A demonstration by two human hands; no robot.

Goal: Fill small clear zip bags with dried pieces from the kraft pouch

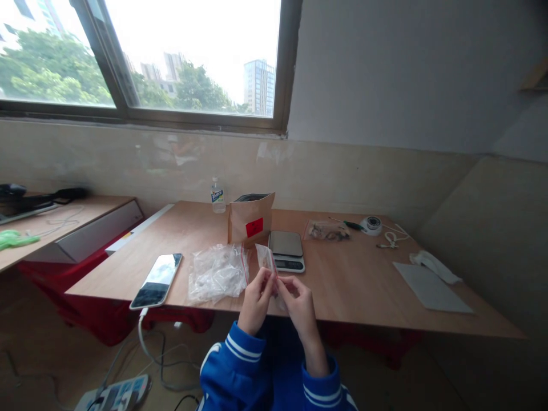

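Note:
Between my two hands is a small clear zip bag with a red seal line, held up near the table's front edge. My left hand pinches it from the left. My right hand pinches the same bag from the right, its fingertips close to the left ones. Just behind the bag lies a kitchen scale with a dark display. To the left is a larger clear bag full of crumpled plastic. A brown paper pouch with a red label stands behind, its top apart.
A phone with a white cable lies at the table's left edge. A plastic bottle stands at the back. Farther right are a bag of small parts, a green-handled screwdriver, a dome camera and a white sheet.

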